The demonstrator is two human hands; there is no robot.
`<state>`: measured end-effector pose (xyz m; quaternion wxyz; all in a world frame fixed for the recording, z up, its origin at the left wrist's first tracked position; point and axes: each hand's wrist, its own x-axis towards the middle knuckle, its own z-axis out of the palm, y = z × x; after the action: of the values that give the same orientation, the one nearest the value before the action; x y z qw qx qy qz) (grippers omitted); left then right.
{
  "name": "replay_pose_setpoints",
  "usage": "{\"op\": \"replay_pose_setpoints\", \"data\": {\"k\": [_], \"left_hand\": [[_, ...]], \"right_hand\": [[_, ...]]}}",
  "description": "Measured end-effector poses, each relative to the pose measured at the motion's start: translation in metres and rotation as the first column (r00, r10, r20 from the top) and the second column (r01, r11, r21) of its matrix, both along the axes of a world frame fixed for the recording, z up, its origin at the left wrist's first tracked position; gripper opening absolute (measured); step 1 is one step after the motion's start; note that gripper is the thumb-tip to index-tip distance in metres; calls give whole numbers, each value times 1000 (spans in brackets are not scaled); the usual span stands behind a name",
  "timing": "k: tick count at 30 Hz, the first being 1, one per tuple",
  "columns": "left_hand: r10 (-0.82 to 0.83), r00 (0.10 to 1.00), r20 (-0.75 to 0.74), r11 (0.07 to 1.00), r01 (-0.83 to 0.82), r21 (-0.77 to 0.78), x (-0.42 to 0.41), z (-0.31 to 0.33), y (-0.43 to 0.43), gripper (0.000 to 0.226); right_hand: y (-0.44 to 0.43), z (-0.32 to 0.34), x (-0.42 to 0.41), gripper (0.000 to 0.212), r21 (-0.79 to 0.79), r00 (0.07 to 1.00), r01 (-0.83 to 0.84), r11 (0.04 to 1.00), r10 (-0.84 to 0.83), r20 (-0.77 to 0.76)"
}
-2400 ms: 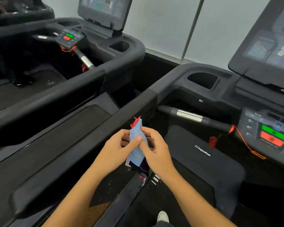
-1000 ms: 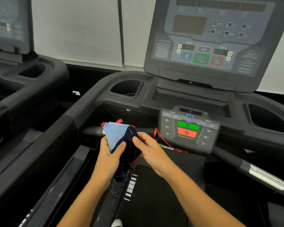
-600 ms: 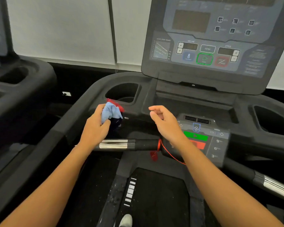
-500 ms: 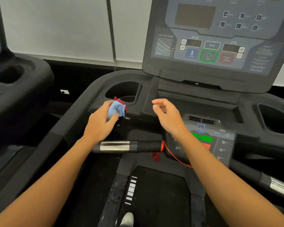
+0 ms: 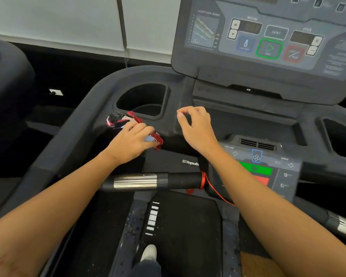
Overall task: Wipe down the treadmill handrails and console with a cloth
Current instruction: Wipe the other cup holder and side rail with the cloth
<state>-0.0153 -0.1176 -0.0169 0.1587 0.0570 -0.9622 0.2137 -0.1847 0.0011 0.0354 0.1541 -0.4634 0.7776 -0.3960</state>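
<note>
My left hand (image 5: 131, 141) grips a bunched cloth (image 5: 122, 119) of red, blue and dark patches and presses it on the black console deck just below the left cup holder (image 5: 143, 100). My right hand (image 5: 197, 127) hovers beside it over the deck, fingers loosely curled, holding nothing. The tilted console screen panel (image 5: 268, 43) with green and red buttons rises behind. A lower control panel (image 5: 256, 168) lies under my right forearm. The left grip bar (image 5: 148, 180), chrome and black, runs across below my hands. The curved left handrail (image 5: 72, 124) sweeps down to the left.
A red safety cord (image 5: 214, 188) hangs from the grip bar. The right cup holder (image 5: 340, 136) and right grip bar (image 5: 342, 226) lie at the right edge. Part of a neighbouring treadmill (image 5: 6, 80) stands on the left. The belt deck (image 5: 174, 232) and my shoe (image 5: 149, 252) are below.
Both hands held the cloth at first. My right hand let go, and my left hand carried the cloth up onto the deck below the left cup holder and now presses it flat.
</note>
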Motion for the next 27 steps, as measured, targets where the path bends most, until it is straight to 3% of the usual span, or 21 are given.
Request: {"op": "replay_pose_setpoints", "data": {"k": [7, 13, 23, 27], "left_hand": [[35, 999, 17, 998, -34, -45, 15, -8, -16, 40], [143, 989, -33, 988, -141, 58, 34, -8, -28, 35], [20, 999, -36, 996, -17, 93, -13, -4, 2, 33], [46, 997, -56, 990, -39, 133, -3, -2, -7, 36]], "right_hand": [[-7, -9, 2, 23, 24, 1000, 18, 1000, -18, 0], [-11, -13, 6, 21, 45, 999, 33, 998, -33, 0], [-14, -14, 10, 23, 65, 998, 69, 995, -69, -4], [-14, -15, 7, 22, 62, 997, 64, 996, -66, 30]]}}
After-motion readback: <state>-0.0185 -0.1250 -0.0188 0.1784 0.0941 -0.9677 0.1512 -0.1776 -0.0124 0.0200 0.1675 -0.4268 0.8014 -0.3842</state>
